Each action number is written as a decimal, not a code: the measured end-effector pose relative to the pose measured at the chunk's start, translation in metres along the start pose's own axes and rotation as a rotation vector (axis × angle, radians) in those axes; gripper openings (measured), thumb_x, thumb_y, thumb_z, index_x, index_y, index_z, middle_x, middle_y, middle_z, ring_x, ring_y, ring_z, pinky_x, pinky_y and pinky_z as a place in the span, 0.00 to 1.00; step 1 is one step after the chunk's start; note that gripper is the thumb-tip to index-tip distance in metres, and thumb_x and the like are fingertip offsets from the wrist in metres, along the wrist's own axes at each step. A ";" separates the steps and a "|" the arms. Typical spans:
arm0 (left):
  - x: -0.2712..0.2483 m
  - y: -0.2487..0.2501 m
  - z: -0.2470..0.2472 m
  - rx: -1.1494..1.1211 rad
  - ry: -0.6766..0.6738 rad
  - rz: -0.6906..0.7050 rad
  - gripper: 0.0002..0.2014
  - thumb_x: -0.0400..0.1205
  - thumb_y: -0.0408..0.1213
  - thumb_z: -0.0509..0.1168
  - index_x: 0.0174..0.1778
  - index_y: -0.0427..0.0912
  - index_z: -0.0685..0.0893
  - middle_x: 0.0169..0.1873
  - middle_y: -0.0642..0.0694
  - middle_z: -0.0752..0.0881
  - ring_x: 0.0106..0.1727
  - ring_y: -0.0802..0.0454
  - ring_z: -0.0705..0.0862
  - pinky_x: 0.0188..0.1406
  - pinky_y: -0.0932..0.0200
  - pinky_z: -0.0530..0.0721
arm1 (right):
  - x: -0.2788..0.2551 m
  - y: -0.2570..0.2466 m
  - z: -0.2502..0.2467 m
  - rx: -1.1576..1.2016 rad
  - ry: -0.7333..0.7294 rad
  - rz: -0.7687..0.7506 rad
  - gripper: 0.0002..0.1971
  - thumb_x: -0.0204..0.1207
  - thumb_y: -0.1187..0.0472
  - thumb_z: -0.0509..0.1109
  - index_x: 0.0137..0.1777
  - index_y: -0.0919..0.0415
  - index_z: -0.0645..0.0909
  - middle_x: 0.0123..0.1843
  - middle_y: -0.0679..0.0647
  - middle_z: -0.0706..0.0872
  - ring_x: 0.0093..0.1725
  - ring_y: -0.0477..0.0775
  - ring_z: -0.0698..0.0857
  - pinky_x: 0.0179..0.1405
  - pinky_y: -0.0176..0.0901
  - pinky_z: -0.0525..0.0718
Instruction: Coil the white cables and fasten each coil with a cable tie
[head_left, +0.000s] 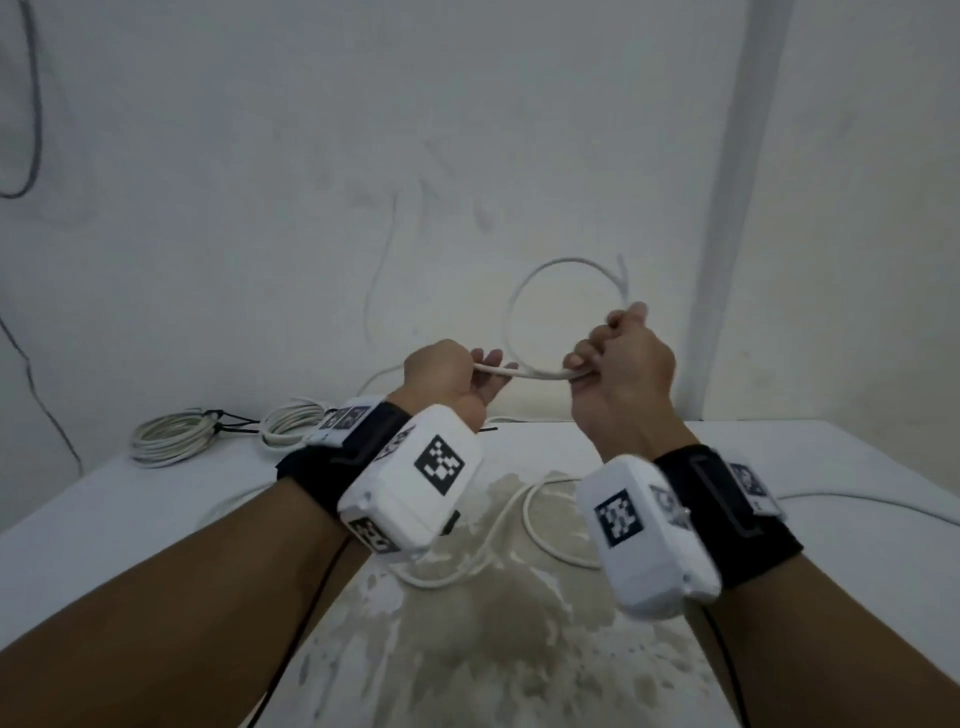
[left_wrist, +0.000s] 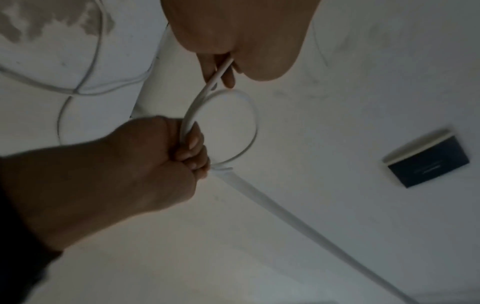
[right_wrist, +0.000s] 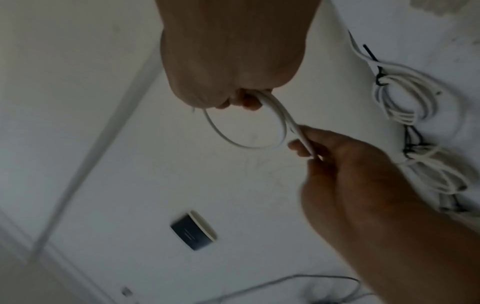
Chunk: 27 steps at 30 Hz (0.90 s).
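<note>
Nearest, loose cable (head_left: 498, 540) trails across a stained white table (head_left: 156, 499). Above it, both hands are raised. The right hand (head_left: 621, 374) has its grip closed round one finished loop (head_left: 566, 312) of the cable. The left hand (head_left: 447, 379) pinches the next stretch, feeding it across. Farther left, two tied coils (head_left: 171, 434) lie by the wall. No containers are visible. The single loop could likely spring open if the right grip slackens, and the trailing length may snag or kink.
</note>
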<state>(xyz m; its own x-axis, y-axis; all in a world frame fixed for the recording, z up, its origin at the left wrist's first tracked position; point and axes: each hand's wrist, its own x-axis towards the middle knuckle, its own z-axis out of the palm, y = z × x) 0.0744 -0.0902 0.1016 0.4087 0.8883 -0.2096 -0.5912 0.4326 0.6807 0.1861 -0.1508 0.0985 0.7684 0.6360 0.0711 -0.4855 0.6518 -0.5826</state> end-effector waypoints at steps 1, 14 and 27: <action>-0.002 -0.005 0.005 0.037 0.017 0.036 0.11 0.88 0.21 0.49 0.43 0.31 0.73 0.39 0.37 0.76 0.36 0.43 0.81 0.48 0.42 0.87 | 0.006 -0.013 -0.006 0.048 0.060 -0.019 0.20 0.91 0.52 0.53 0.36 0.56 0.69 0.17 0.47 0.64 0.14 0.46 0.61 0.16 0.33 0.63; 0.008 -0.005 0.031 0.864 -0.191 0.486 0.17 0.90 0.38 0.53 0.46 0.43 0.87 0.50 0.43 0.90 0.48 0.48 0.88 0.48 0.53 0.87 | 0.002 -0.022 -0.031 -0.187 -0.239 0.076 0.19 0.91 0.51 0.54 0.37 0.56 0.70 0.23 0.47 0.60 0.19 0.45 0.56 0.16 0.36 0.59; 0.004 0.038 0.020 1.226 -0.336 0.909 0.13 0.90 0.38 0.58 0.52 0.38 0.87 0.41 0.49 0.92 0.25 0.57 0.85 0.24 0.61 0.83 | -0.009 0.011 -0.021 -0.223 -0.370 0.191 0.19 0.91 0.52 0.54 0.38 0.57 0.70 0.25 0.48 0.58 0.21 0.46 0.57 0.17 0.36 0.62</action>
<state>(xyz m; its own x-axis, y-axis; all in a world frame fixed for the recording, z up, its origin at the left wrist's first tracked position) 0.0672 -0.0735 0.1405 0.4723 0.6253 0.6212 0.1213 -0.7442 0.6568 0.1823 -0.1579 0.0740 0.4547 0.8665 0.2059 -0.4714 0.4303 -0.7698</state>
